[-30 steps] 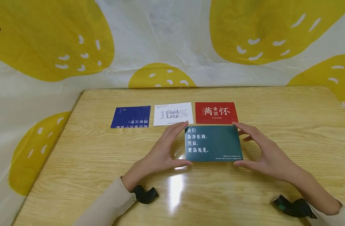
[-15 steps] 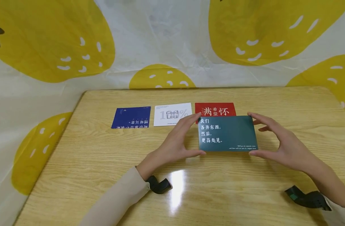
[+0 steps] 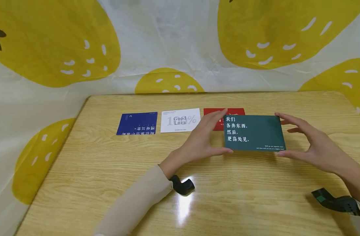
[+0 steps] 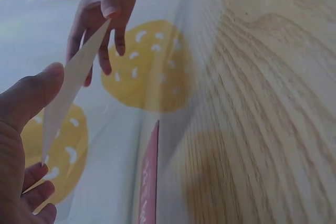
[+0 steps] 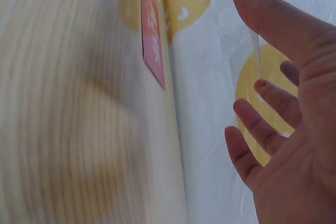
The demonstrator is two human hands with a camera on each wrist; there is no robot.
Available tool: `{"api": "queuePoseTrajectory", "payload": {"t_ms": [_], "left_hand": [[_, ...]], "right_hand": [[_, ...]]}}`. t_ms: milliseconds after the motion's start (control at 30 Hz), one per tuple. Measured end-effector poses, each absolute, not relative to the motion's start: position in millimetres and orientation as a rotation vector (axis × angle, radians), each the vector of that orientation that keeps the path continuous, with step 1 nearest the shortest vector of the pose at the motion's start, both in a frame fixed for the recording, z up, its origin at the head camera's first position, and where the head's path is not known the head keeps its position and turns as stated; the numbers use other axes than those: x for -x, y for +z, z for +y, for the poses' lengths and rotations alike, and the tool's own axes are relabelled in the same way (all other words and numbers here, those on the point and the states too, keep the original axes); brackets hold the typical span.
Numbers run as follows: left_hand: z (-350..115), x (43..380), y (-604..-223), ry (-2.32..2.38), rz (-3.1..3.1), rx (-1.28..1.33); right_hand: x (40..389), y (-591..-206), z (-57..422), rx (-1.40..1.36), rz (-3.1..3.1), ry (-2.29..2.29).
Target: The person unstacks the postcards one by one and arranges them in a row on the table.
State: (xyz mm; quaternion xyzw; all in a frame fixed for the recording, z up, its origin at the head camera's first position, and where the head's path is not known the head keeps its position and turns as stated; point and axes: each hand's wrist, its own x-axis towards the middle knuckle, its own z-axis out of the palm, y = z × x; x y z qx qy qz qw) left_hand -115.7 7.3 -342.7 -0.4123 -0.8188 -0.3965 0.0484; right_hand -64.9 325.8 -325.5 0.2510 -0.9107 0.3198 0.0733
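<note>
A dark green postcard (image 3: pixel 255 132) with white Chinese lettering is held up above the table between both hands. My left hand (image 3: pixel 196 141) pinches its left edge, thumb at the lower corner and a fingertip at the upper one. At the right edge, my right hand (image 3: pixel 323 147) pinches the corners the same way, its other fingers spread behind. The left wrist view catches the card's pale back (image 4: pixel 71 85) at a slant. Lying behind it, a red card (image 3: pixel 208 113) is partly covered by the left fingers and the green postcard.
A white "Good Luck" card (image 3: pixel 180 120) and a blue card (image 3: pixel 137 123) lie in a row left of the red one. The wooden table (image 3: pixel 94 170) ends at a hanging cloth (image 3: pixel 168 39) with yellow fruit shapes. Both wrists carry black devices (image 3: pixel 183 186).
Both hands have carried the green postcard to the right and farther back, and it now overlaps the red card in view. The three lying cards have not moved.
</note>
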Motion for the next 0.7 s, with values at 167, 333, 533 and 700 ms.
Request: {"api": "queuePoseTrajectory", "payload": {"t_ms": [167,333,533,700], "left_hand": [[22,121,-344,-1.198,-2.530,1.214],[37,129,-346,-1.148,-2.564,1.207],[52,136,-347,-1.084,-2.652,1.179],[64,143,-346,-0.995,-2.754,1.160]], "right_hand": [[71,-326,340,-0.769,-2.730,0.939],[75,-330,352,-0.744,-2.747,0.949],[81,-334,365,-0.642,-2.791,0.898],[91,-335,377,-0.593,-2.856,0.835]]}}
